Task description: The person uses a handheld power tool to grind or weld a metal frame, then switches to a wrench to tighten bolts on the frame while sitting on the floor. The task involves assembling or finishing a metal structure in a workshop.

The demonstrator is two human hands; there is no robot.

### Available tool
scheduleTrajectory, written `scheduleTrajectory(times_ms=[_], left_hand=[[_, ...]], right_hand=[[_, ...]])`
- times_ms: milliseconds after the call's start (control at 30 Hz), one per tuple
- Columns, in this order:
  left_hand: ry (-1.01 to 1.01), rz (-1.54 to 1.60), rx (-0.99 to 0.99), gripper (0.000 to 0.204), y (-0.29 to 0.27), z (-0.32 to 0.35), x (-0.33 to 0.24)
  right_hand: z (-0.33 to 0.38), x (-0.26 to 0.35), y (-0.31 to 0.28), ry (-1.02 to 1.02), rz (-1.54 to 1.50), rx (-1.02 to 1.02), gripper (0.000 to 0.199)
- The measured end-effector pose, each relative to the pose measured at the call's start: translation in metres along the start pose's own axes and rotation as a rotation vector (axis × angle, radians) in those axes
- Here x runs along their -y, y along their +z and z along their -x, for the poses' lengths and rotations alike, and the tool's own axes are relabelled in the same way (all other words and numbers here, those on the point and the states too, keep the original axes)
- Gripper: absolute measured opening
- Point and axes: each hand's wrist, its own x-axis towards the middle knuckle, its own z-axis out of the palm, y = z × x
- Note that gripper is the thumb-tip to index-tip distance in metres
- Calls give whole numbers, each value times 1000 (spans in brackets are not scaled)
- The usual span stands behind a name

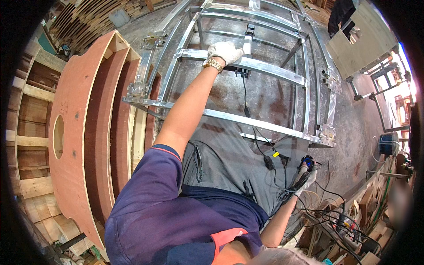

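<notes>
My left hand [226, 52], in a white work glove with a gold watch at the wrist, is closed over a crossbar of a silver metal frame [274, 73]. Right beside it sits a linear actuator with a pale cylinder [247, 44] and a black end, mounted in the frame. A black cord [245, 95] hangs from it to an inline connector. Low on the right, my gloved right hand [305, 180] grips a round black handset [307, 162] with a blue face, along with loops of black cable [289, 191]. Most of its fingers are hidden.
Curved reddish plywood panels [73, 132] stand close on the left. Black plugs [282, 160] and cords lie by my grey trousers. Tangled wires and a power strip [351, 232] sit among wood scraps at lower right. A plywood-topped stand [360, 39] is at far right.
</notes>
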Motion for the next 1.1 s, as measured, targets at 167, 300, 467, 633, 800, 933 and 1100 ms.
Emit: scheduleTrajectory(times_ms=[167,300,467,633,800,933,1100], left_hand=[[2,4,24,61,0,0,1],[-13,-4,55,60,-2,0,0],[-3,3,33,60,-1,0,0],[-5,2,30,60,-1,0,0],[-9,7,31,59,-1,1,0],[-6,-10,43,60,-1,1,1],[2,-18,30,59,-2,1,-1]], right_hand=[[-2,-4,3,84,-113,-66,35],[-3,-6,3,100,-92,-40,31],[-2,-3,2,65,-70,-46,30],[-2,-5,4,96,-139,-60,29],[-4,-10,4,112,-123,-56,30],[-5,-11,0,73,-8,-31,30],[-4,-12,2,48,-110,-40,29]])
